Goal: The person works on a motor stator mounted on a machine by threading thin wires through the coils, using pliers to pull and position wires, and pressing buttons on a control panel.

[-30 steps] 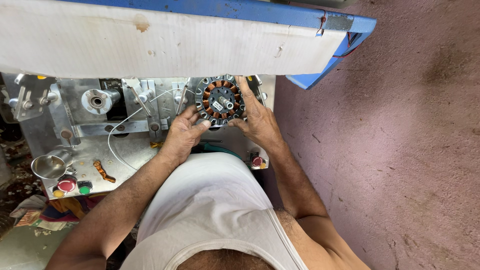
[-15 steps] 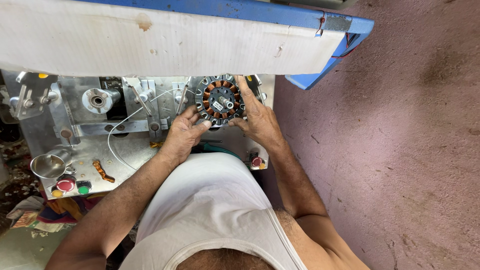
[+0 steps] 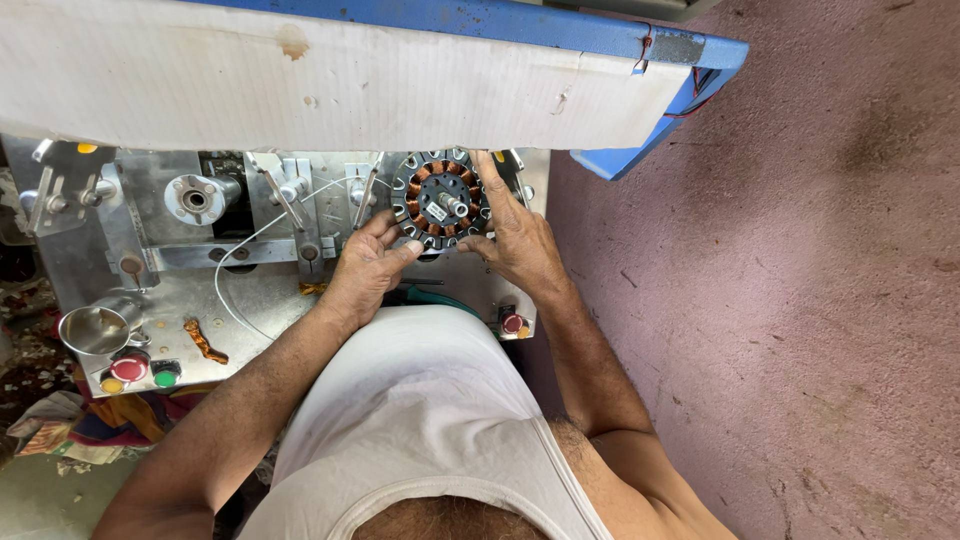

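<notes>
I judge I'm seating the round stator (image 3: pixel 440 200) on the winding machine (image 3: pixel 250 270) at the table's far right. My left hand (image 3: pixel 368 265) cups its lower-left rim, fingers curled against it; my right hand (image 3: pixel 515 235) lies flat along its right side, fingers extended. Next calls for even pressure, keeping it square. Copper coils ring a dark core with a central shaft.

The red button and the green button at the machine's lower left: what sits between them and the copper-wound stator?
Head view: an orange scrap and the left hand lie between the buttons and stator.
</notes>
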